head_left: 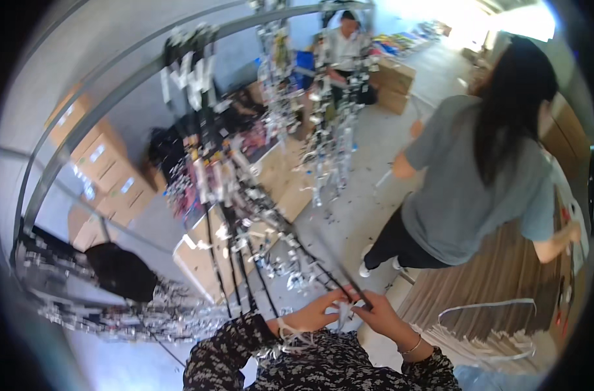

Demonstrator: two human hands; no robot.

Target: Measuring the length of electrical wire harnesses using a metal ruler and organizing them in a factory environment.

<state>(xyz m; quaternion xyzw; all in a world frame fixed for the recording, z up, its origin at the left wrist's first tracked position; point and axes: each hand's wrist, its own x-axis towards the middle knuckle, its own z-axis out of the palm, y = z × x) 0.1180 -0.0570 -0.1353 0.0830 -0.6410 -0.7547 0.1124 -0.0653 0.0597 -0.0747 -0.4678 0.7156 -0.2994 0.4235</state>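
Note:
My left hand (315, 311) and my right hand (380, 318) meet low in the middle, in front of my patterned sleeves. Both are closed, fingers bent in a pinch, on the lower end of a black strap (323, 274) that slants down from the hanging bundle. A small whitish piece (343, 314) shows between my fingertips; its kind is too blurred to tell. White strips (294, 332) dangle by my left wrist. The bundle of black straps (209, 176), dotted with white tags, hangs from a metal rail (258, 21) to the left.
More tagged bundles (336, 140) hang farther along the rail. A co-worker in a grey shirt (470, 169) stands at right beside a stack of brown sheets (479, 280). Another person (346, 49) sits at the back. Cardboard boxes (111, 169) are piled at left.

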